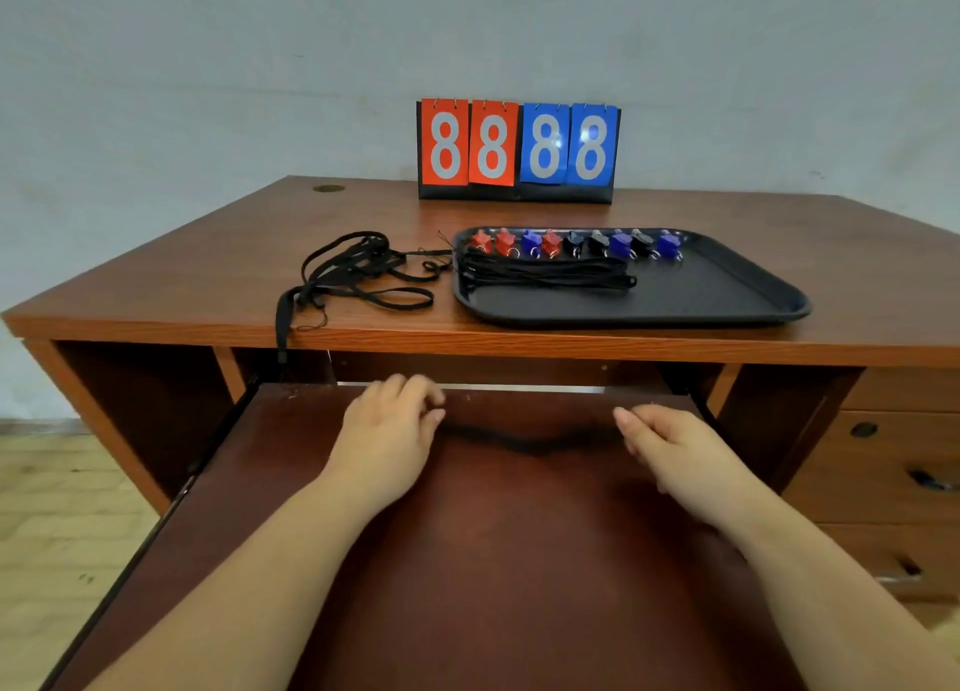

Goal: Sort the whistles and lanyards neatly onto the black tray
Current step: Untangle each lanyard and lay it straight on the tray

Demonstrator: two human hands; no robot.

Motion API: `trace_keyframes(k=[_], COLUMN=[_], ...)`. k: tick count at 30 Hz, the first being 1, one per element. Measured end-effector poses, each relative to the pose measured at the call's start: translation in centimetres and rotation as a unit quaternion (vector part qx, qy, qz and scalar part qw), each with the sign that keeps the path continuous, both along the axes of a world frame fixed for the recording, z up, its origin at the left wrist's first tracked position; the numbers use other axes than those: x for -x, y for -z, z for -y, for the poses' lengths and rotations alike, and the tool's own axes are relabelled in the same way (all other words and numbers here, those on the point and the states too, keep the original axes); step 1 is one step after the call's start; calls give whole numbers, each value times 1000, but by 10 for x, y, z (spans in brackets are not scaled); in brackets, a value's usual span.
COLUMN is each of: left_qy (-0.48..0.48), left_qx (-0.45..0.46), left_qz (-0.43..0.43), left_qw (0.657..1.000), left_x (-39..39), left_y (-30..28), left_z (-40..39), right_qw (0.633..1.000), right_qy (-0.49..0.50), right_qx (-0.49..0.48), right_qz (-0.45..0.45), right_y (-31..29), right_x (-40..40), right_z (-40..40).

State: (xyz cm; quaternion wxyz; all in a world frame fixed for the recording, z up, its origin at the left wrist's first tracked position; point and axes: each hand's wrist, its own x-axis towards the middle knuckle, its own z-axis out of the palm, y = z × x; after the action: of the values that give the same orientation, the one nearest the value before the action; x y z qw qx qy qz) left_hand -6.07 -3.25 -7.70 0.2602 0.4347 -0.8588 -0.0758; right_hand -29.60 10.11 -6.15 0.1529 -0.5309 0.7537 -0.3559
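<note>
A black tray (pixel 727 295) lies on the right half of the desk. Along its far edge runs a row of several whistles (pixel 576 243) in red, blue and black. In front of them lies a straightened bundle of black lanyards (pixel 545 273). A tangle of loose black lanyards (pixel 363 274) sits on the desk left of the tray, one strap hanging over the front edge. Over the pulled-out shelf, my left hand (pixel 389 430) and my right hand (pixel 670 446) each pinch an end of a black lanyard (pixel 530 443) stretched between them.
A flip scoreboard (pixel 519 149) showing red and blue 8s stands at the back of the desk (pixel 182 285) against the wall. Drawers (pixel 883 461) are at the right. The pull-out shelf (pixel 493 560) lies under my forearms.
</note>
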Motion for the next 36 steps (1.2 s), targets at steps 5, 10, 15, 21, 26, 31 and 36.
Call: trace_keyframes(k=[5, 10, 15, 21, 26, 31, 36], left_qy=[171, 250, 141, 86, 114, 135, 162], left_qx=[-106, -248, -235, -215, -179, -87, -32], left_qz=[-88, -122, -137, -54, 53, 103, -37], left_qw=[976, 928, 952, 971, 976, 982, 986], left_x=[34, 41, 25, 6, 4, 11, 19], left_y=[-15, -18, -19, -14, -20, -17, -20], left_z=[-47, -61, -42, -26, -26, -31, -46], right_qw=[995, 993, 996, 999, 994, 985, 986], right_qy=[-88, -107, -92, -20, 59, 52, -28], right_qx=[46, 56, -15, -3, 64, 105, 79], right_qz=[-9, 13, 6, 35, 68, 130, 142], right_y=[-2, -3, -2, -4, -9, -13, -11], right_x=[-38, -44, -31, -20, -21, -30, -43], right_z=[-1, -5, -3, -3, -3, -3, -2])
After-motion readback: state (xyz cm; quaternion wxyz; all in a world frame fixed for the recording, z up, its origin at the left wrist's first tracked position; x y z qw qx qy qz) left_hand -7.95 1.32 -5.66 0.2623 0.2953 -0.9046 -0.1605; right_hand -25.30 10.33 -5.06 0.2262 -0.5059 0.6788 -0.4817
